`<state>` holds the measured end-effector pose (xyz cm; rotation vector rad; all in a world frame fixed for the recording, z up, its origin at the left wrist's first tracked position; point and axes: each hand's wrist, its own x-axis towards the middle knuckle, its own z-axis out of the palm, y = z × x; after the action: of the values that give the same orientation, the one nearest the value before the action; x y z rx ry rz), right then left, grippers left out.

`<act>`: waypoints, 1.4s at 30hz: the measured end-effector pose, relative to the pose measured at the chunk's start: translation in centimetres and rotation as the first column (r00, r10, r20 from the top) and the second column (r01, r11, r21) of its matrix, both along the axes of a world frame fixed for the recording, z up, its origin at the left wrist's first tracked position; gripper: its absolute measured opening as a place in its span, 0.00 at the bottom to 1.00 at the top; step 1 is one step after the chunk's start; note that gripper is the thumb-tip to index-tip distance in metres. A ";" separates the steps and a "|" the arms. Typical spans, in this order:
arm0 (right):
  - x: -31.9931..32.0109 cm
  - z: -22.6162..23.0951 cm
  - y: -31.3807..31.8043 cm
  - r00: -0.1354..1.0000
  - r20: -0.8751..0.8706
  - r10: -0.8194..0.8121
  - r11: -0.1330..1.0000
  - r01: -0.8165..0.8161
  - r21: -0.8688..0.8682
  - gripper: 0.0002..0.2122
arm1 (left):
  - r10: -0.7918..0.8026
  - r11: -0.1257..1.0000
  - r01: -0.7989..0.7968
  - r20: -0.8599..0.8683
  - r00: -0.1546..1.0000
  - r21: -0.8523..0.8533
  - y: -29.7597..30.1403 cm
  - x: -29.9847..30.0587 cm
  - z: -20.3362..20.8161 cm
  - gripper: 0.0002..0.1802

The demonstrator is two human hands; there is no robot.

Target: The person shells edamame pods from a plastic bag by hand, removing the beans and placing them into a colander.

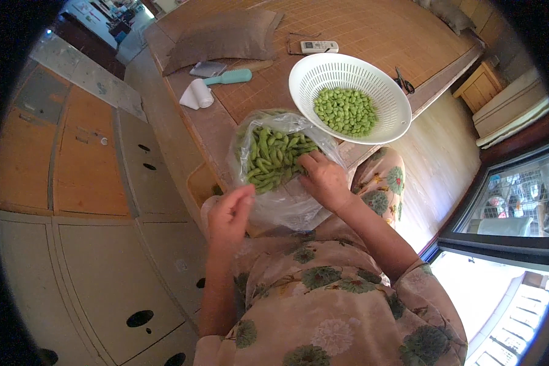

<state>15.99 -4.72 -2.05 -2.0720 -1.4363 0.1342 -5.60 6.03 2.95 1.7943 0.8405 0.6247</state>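
Observation:
A clear plastic bag (287,210) full of green edamame pods (274,152) sits in front of me at the bed's edge. My right hand (324,182) reaches over the bag's right side, fingertips pinched on a pod among the others. Just left of the bag is my left hand (229,215), raised with its fingers curled together; whatever they may hold is hidden. Beyond the bag to the right stands a white slotted colander (302,79), tilted toward me, with shelled green beans (346,111) in its bottom.
On the bed mat (268,85) lie a remote control (319,47), glasses (293,44), black scissors (404,81), a teal-handled brush (235,76), a white roll (196,95) and a pillow (226,39). Cabinets (91,152) line the left; a glass door (506,201) is at right.

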 end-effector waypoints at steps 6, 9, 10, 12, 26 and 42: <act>0.2 0.1 -0.3 0.998 0.001 -0.056 0.978 0.055 0.201 0.10 | -0.176 0.981 0.172 -0.035 0.984 -0.087 -1.9 1.0 0.9 0.13; 0.4 1.9 -1.2 0.998 -0.038 -0.059 0.940 0.069 0.336 0.07 | -0.243 0.961 0.233 -0.050 0.969 -0.151 -2.7 1.7 1.5 0.13; 0.3 2.2 -1.5 0.985 -0.162 -0.051 0.933 0.105 0.343 0.07 | -0.277 0.947 0.268 -0.032 0.960 -0.178 -2.9 1.8 1.6 0.13; 0.0 3.2 -2.1 0.958 -0.284 -0.040 0.927 0.142 0.348 0.07 | -0.311 0.931 0.302 -0.013 0.950 -0.203 -3.4 2.2 1.8 0.13; -2.5 6.7 -3.9 0.758 -0.531 0.379 0.798 0.022 0.602 0.10 | -0.132 0.822 0.321 0.392 0.910 -0.470 -4.5 3.2 5.3 0.17; -3.2 8.0 -5.1 0.226 -0.871 0.436 0.888 0.045 0.457 0.08 | -0.202 0.974 0.200 -0.009 0.979 -0.104 -5.2 2.9 6.0 0.13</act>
<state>12.80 -9.78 5.98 -0.9584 -0.7479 0.9908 -2.72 0.86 8.98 1.7669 0.6803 0.4261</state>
